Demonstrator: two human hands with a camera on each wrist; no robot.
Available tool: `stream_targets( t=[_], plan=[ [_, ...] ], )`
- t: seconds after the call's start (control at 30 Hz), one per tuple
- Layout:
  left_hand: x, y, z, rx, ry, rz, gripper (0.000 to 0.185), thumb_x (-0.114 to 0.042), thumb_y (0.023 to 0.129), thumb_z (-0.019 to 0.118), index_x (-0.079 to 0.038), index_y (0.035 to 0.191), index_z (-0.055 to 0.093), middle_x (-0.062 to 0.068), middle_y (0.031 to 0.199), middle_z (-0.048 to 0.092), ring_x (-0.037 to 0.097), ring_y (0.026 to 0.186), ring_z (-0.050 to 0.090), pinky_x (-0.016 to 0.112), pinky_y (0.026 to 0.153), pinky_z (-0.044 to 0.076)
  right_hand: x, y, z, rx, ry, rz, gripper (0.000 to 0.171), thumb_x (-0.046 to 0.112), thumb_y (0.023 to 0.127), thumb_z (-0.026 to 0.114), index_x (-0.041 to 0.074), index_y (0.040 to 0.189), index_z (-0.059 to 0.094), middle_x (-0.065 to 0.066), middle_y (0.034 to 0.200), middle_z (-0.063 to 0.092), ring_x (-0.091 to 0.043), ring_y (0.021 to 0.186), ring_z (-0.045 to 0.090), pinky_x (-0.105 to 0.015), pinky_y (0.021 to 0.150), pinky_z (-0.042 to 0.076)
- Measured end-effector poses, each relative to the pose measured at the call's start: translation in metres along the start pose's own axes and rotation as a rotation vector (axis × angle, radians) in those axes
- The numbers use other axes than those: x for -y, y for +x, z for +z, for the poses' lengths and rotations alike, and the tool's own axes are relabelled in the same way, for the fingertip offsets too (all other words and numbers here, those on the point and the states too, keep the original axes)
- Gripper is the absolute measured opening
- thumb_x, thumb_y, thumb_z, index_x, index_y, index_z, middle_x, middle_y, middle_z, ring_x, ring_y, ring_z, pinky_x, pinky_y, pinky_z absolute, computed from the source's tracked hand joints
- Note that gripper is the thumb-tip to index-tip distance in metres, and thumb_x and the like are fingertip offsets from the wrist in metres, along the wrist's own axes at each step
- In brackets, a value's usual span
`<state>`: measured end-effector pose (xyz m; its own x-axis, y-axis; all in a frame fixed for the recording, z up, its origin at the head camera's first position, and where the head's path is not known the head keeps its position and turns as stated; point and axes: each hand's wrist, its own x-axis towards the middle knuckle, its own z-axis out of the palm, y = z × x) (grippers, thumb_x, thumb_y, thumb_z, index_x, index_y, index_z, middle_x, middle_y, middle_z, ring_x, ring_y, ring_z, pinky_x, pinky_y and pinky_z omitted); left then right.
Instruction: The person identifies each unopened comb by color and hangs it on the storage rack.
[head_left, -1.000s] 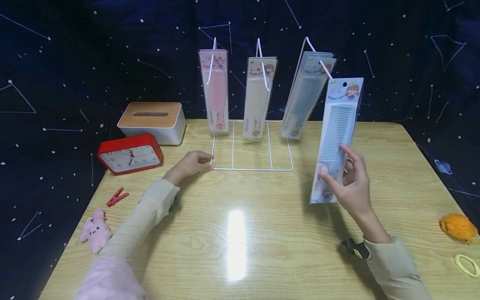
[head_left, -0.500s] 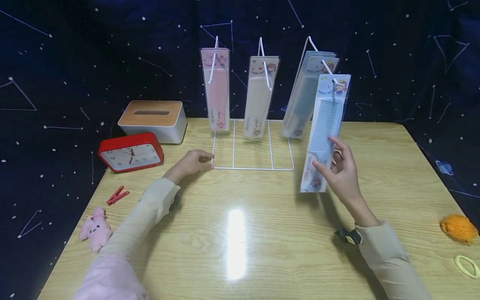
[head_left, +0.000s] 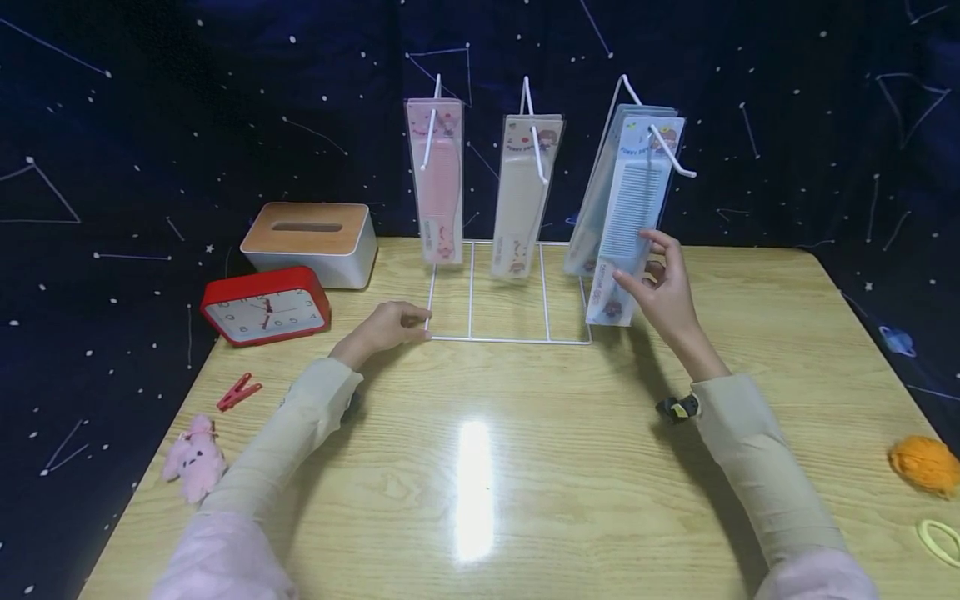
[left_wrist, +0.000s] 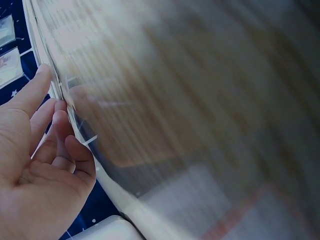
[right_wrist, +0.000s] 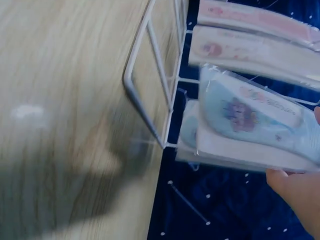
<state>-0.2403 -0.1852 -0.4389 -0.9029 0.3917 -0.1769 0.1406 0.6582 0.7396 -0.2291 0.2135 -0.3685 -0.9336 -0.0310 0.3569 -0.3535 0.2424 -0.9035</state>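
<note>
My right hand pinches the lower right edge of a packaged light-blue comb. Its hang hole is on the right hook of a white wire display rack, in front of other blue packs. The lower end of this comb tilts toward me; my right fingers show at the right wrist view's edge. My left hand holds the rack's front left corner between thumb and fingers. Packaged pink combs hang on the left hook, cream ones on the middle hook.
Left of the rack stand a wood-topped tissue box and a red alarm clock. A red clothespin and pink plush toy lie nearer. Orange yarn and a yellow ring lie far right.
My right hand has moved left and away from me, bringing the blue comb onto the right hook and back toward the packs behind. My left hand stays at the rack corner.
</note>
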Motion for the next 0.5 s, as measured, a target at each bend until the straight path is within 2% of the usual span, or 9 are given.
stream_targets(
  t=[0.17,0.3,0.43,0.5],
  plan=[
    [0.000,0.000,0.000,-0.009,0.025,-0.007,0.048,-0.018,0.087,0.070,0.002,0.128,0.057,0.018,0.130,0.057,0.033,0.123,0.051,0.043,0.104,0.042,-0.009,0.009,-0.003,0.029,-0.056,0.039,0.060,-0.001,0.088,0.062,0.010,0.140,0.034,0.006,0.115,0.038,-0.010,0.102,0.050,-0.020,0.087,0.047],
    [-0.001,0.002,0.001,-0.014,0.043,-0.003,0.049,-0.018,0.086,0.071,0.002,0.128,0.057,0.018,0.129,0.058,0.033,0.122,0.052,0.042,0.104,0.042,-0.014,0.010,-0.007,0.041,-0.095,0.065,0.062,0.002,0.088,0.064,0.009,0.142,0.033,0.002,0.117,0.040,-0.016,0.107,0.046,-0.030,0.094,0.046],
    [-0.002,0.003,0.002,-0.010,0.052,0.018,0.048,-0.018,0.087,0.070,0.003,0.129,0.056,0.018,0.130,0.057,0.033,0.124,0.050,0.042,0.105,0.040,-0.018,0.005,-0.014,0.040,-0.136,0.104,0.060,0.008,0.090,0.064,0.008,0.142,0.034,0.000,0.119,0.040,-0.021,0.113,0.046,-0.025,0.089,0.044],
    [-0.002,0.003,0.003,-0.006,0.061,0.023,0.048,-0.019,0.089,0.068,0.003,0.129,0.055,0.019,0.131,0.056,0.033,0.126,0.048,0.042,0.107,0.038,-0.020,0.001,-0.016,0.026,-0.165,0.132,0.056,0.012,0.091,0.064,0.007,0.141,0.037,0.003,0.119,0.040,-0.019,0.111,0.048,-0.022,0.085,0.043]
  ],
)
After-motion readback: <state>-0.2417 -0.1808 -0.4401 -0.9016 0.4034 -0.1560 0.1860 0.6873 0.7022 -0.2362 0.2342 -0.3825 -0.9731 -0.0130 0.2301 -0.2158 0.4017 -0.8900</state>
